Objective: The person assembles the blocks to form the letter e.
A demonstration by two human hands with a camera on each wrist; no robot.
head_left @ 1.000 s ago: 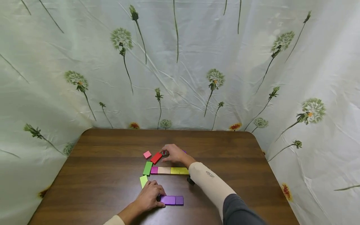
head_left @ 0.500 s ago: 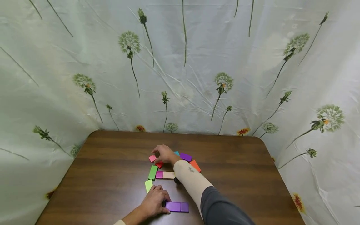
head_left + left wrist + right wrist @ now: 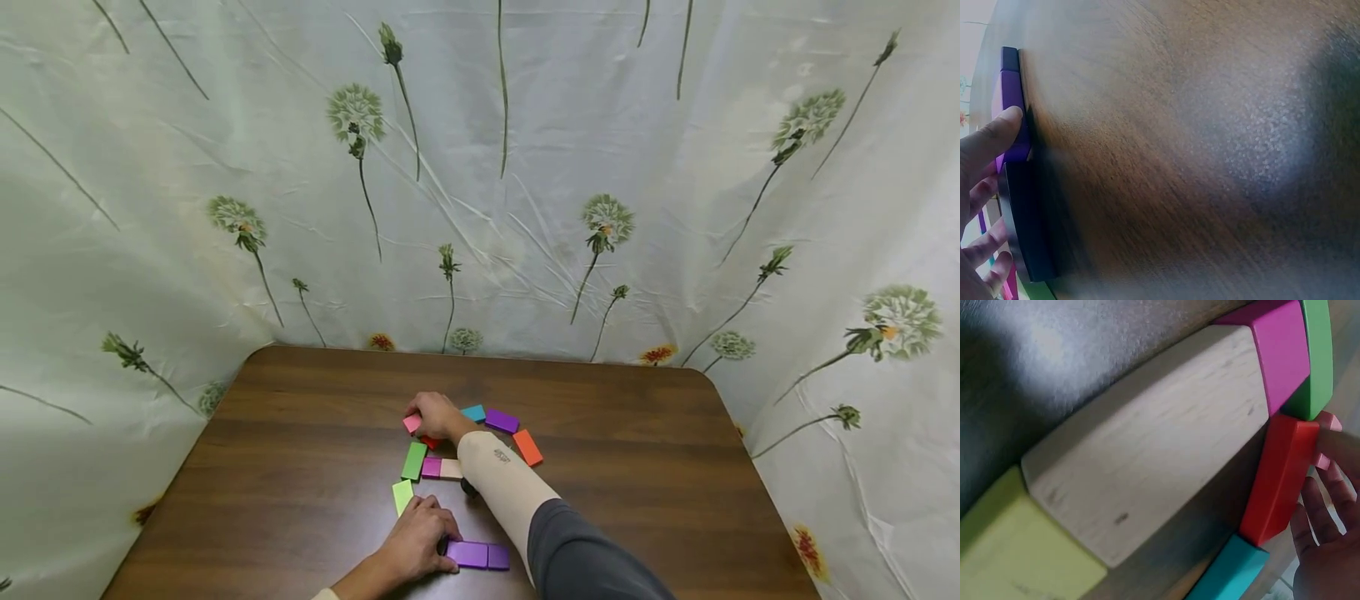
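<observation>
In the head view, my left hand (image 3: 420,537) grips a purple block (image 3: 467,554) at the near end of a short row. From the left wrist, the thumb lies on this block's side, fingers opposite; a dark block (image 3: 1025,222) adjoins it under the hand. My right hand (image 3: 437,414) reaches to the far left of the blocks and pinches a small pink block (image 3: 412,424). A red block (image 3: 1279,478) lies beside its fingers, partly covered by the hand in the head view. The right forearm hides part of the middle row.
Green (image 3: 414,461) and lime (image 3: 402,497) blocks line the left side. Teal (image 3: 473,413), violet (image 3: 502,421) and orange (image 3: 528,447) blocks curve along the far right. Inside are magenta (image 3: 431,467), bare wood (image 3: 1147,444) and yellow (image 3: 1029,544) blocks. A patterned curtain (image 3: 517,208) hangs behind.
My right hand has moved left from the teal and red blocks to the pink block and taken hold of it. My left hand keeps its grip. The head view has shifted slightly.
</observation>
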